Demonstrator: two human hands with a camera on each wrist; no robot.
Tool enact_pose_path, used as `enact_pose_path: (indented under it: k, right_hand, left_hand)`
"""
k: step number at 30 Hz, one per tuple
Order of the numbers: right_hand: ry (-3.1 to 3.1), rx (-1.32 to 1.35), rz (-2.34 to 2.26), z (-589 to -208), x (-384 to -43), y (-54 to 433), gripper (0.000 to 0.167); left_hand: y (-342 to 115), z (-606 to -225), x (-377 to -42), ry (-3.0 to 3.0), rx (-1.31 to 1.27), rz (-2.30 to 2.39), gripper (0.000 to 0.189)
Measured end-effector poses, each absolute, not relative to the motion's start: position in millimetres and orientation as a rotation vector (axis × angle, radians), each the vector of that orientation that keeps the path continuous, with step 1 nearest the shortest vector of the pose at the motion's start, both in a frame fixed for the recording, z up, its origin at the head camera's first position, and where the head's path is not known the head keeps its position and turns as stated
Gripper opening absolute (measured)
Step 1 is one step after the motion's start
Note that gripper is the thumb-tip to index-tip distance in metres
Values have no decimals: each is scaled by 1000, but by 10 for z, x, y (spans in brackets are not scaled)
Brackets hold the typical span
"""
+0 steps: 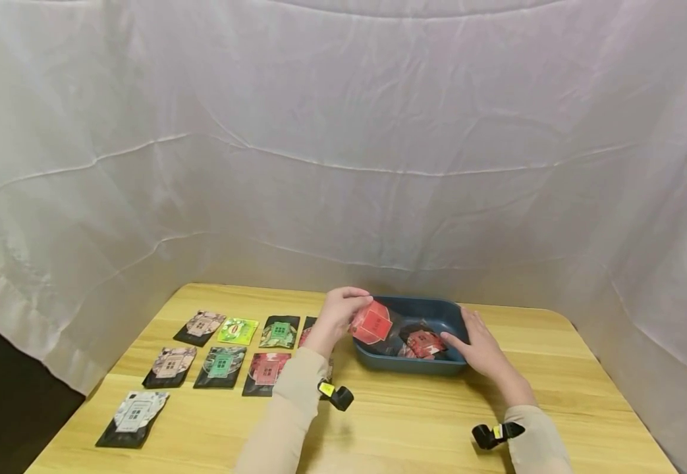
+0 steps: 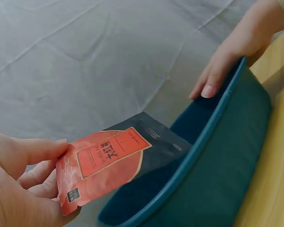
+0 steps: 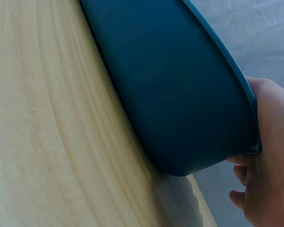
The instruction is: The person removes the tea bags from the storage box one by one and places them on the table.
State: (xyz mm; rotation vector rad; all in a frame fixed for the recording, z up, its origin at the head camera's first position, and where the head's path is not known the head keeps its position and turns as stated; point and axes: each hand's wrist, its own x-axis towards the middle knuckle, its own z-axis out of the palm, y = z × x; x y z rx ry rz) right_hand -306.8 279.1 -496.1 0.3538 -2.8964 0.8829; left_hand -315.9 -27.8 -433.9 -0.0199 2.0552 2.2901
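Note:
My left hand (image 1: 338,313) pinches a red and black tea packet (image 2: 109,156) by its red end, thumb on top and fingers beneath. The packet is tilted over the left side of a dark blue plastic basin (image 1: 408,366), its black end overlapping the rim in the left wrist view. At the basin's right end my right hand (image 1: 484,345) grips the wall, with the thumb inside the rim and the other fingers along the outside. Inside the basin lies another red and black packet (image 1: 425,342), among others partly covered.
Left of the basin, tea packets lie in rows on the wooden table: a yellow-green one (image 1: 238,331), green ones (image 1: 279,332), a red one (image 1: 266,374), pinkish ones (image 1: 170,366) and a white one (image 1: 132,418). My left arm partly hides some. A pale curtain (image 1: 379,197) hangs behind.

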Motion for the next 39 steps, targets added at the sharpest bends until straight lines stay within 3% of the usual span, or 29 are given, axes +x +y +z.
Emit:
enact_pose_path:
  k: [22, 30, 39]
  right_hand:
    - [-2902, 369, 898, -4974, -3091, 2794, 93]
    - [-2910, 367, 909, -4952, -3074, 2818, 94]
    - [-2905, 363, 911, -4962, -3073, 2851, 93]
  left_hand:
    - [-1388, -4319, -2747, 2209, -122, 2220, 20]
    - [-1932, -4344, -2552, 2267, -90, 2094, 12]
    - [-2521, -4350, -2309, 2377, 65, 1800, 14]
